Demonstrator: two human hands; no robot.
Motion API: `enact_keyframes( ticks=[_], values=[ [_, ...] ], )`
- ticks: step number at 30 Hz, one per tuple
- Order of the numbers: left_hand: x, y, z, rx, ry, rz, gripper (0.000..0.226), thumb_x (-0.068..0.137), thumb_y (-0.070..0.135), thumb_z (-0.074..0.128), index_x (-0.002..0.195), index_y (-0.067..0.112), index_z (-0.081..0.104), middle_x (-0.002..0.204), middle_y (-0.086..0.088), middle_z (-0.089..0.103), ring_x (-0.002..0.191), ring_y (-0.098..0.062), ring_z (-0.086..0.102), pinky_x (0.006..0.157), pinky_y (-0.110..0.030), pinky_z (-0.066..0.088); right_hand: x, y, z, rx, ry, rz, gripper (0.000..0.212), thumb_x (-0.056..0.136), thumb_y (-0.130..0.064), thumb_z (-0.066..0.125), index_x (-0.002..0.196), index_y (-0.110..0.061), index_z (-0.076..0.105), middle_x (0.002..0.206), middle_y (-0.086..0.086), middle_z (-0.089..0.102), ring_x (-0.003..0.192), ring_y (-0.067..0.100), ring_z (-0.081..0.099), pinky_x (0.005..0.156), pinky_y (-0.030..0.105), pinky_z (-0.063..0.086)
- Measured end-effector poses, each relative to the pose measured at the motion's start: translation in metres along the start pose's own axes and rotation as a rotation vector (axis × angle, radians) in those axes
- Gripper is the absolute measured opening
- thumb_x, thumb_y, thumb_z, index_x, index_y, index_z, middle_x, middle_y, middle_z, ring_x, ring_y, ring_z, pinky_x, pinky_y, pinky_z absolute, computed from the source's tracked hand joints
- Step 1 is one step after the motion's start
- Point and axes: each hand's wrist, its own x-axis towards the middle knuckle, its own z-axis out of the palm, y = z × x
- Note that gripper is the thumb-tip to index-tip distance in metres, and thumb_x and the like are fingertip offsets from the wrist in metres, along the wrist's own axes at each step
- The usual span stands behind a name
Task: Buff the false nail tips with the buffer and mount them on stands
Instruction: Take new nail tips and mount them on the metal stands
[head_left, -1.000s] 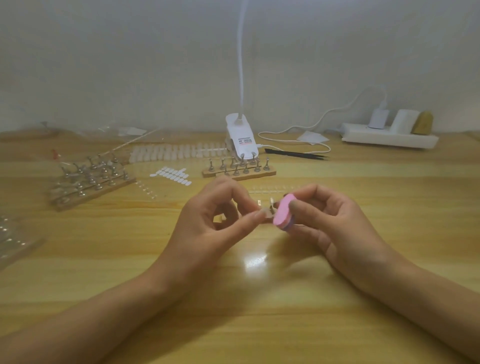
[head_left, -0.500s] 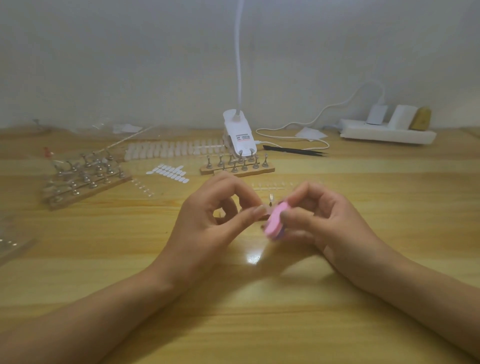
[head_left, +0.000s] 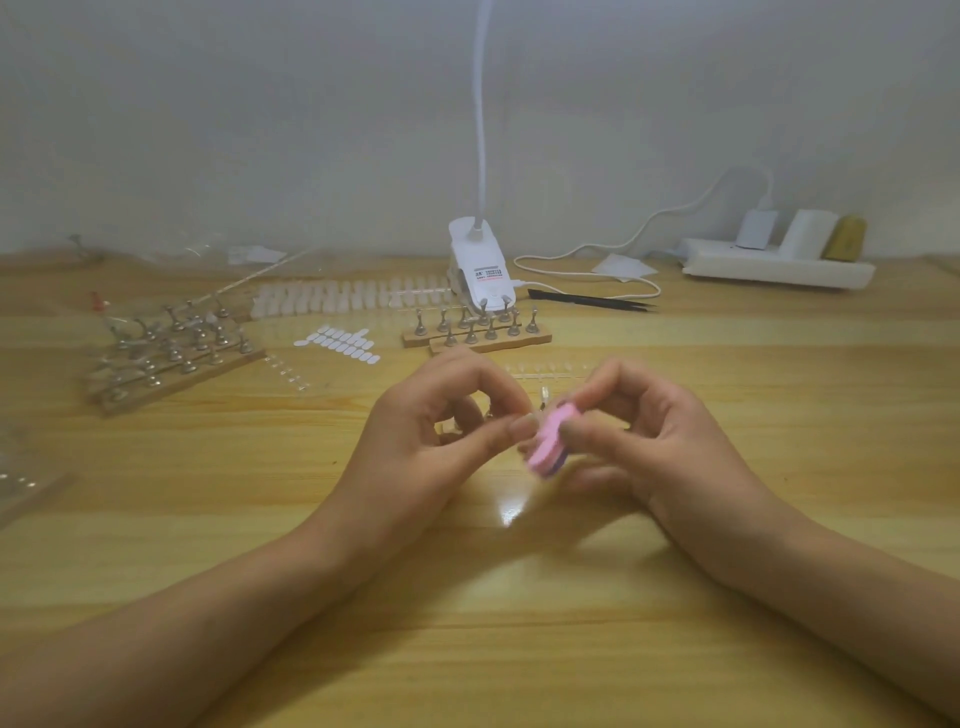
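The pink buffer (head_left: 549, 440) sits lower and further left than a second ago, tilted down against the left fingertips. Both hands have kept their place over the middle of the counter (head_left: 467, 623).

The left hand (head_left: 431, 447) has its grip pinched thumb to forefinger on a false nail tip (head_left: 531, 417), which is mostly hidden. The right hand (head_left: 660, 452) pinches the one buffer between thumb and forefinger, with its face laid against that tip.

A clear plastic tray (head_left: 26, 480) lies at the left edge. I see small glints in it but cannot tell what they are.

There are two sets of stands. The near rack (head_left: 478, 335) is two wooden strips carrying about ten metal stands. The left rack (head_left: 171, 358) has several strips and too many crowded stands to count.

Behind them lie a long row of pale nail tips (head_left: 348, 299) and a patch of white oval stickers (head_left: 337, 344). Also there are one clip lamp (head_left: 480, 270), one pair of black tweezers (head_left: 587, 300) and one power strip (head_left: 779, 269) by the wall.
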Motion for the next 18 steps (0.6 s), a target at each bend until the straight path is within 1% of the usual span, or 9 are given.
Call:
enact_keyframes(
  ticks=[2,5,8,9,11,12,14,15,18],
  values=[
    [0.0001,0.0005,0.0002,-0.012,-0.006,-0.005,0.021,0.080,0.037,0.071,0.080,0.016,0.068,0.089,0.001,0.062,0.073,-0.018,0.056,0.064,-0.019,0.045,0.0002,0.0003,-0.0029,0.035,0.068,0.002,0.024,0.068,-0.027,0.086,0.078,-0.021,0.065,0.091,0.010,0.074,0.082,0.026,0.075,0.059,0.024,0.057],
    [0.0003,0.0012,0.0001,-0.008,-0.009,0.002,0.019,0.081,0.035,0.072,0.079,0.017,0.067,0.088,0.003,0.062,0.072,-0.017,0.056,0.064,-0.021,0.045,0.0000,0.0002,-0.0008,-0.027,-0.046,0.017,0.024,0.072,-0.022,0.086,0.081,-0.017,0.064,0.097,0.012,0.073,0.085,0.032,0.075,0.063,0.031,0.061],
    [-0.0002,0.0022,0.0001,-0.016,-0.013,-0.004,0.018,0.081,0.032,0.077,0.079,0.017,0.067,0.087,0.004,0.061,0.070,-0.012,0.053,0.062,-0.015,0.042,0.0004,0.0002,-0.0031,0.052,0.055,0.002,0.024,0.068,-0.025,0.085,0.079,-0.019,0.065,0.089,0.009,0.074,0.079,0.023,0.075,0.058,0.024,0.058],
    [-0.0005,0.0024,0.0005,-0.016,-0.010,-0.004,0.019,0.081,0.032,0.076,0.079,0.016,0.067,0.087,0.004,0.061,0.069,-0.013,0.054,0.062,-0.015,0.042,0.0005,-0.0001,-0.0032,0.047,0.035,0.008,0.025,0.068,-0.023,0.087,0.079,-0.020,0.065,0.089,0.008,0.075,0.079,0.023,0.075,0.058,0.024,0.058],
    [-0.0009,0.0027,0.0009,-0.011,-0.005,0.000,0.019,0.081,0.032,0.073,0.079,0.013,0.067,0.088,0.003,0.061,0.070,-0.016,0.055,0.062,-0.016,0.043,-0.0001,-0.0010,-0.0009,-0.025,-0.068,0.021,0.024,0.073,-0.021,0.088,0.080,-0.020,0.065,0.094,0.011,0.075,0.084,0.030,0.075,0.061,0.030,0.061],
    [-0.0010,0.0030,0.0009,-0.010,-0.006,-0.002,0.018,0.081,0.031,0.072,0.079,0.013,0.067,0.087,0.003,0.061,0.070,-0.016,0.054,0.062,-0.015,0.043,-0.0001,-0.0006,-0.0003,-0.039,-0.068,0.015,0.023,0.073,-0.021,0.088,0.079,-0.020,0.065,0.094,0.011,0.074,0.085,0.030,0.075,0.061,0.031,0.061],
    [-0.0010,0.0040,0.0010,-0.010,-0.005,-0.006,0.016,0.080,0.029,0.072,0.079,0.014,0.067,0.087,0.006,0.060,0.069,-0.012,0.053,0.061,-0.013,0.041,0.0001,-0.0007,-0.0021,0.017,0.032,0.002,0.021,0.069,-0.024,0.087,0.076,-0.023,0.067,0.088,0.009,0.074,0.080,0.023,0.075,0.059,0.026,0.059],
    [-0.0009,0.0047,0.0012,-0.009,-0.003,-0.006,0.015,0.080,0.029,0.072,0.079,0.015,0.067,0.087,0.006,0.060,0.069,-0.010,0.052,0.061,-0.012,0.040,0.0002,-0.0006,-0.0035,0.036,0.045,0.007,0.020,0.067,-0.025,0.086,0.075,-0.023,0.067,0.087,0.009,0.074,0.078,0.022,0.075,0.059,0.025,0.058],
    [-0.0011,0.0059,0.0011,0.000,-0.001,0.001,0.014,0.081,0.028,0.071,0.079,0.016,0.066,0.087,0.007,0.060,0.069,-0.008,0.053,0.061,-0.012,0.040,-0.0003,0.0003,-0.0018,-0.019,-0.053,0.020,0.022,0.072,-0.022,0.086,0.078,-0.020,0.065,0.094,0.012,0.073,0.083,0.031,0.075,0.062,0.030,0.061]
  ],
)
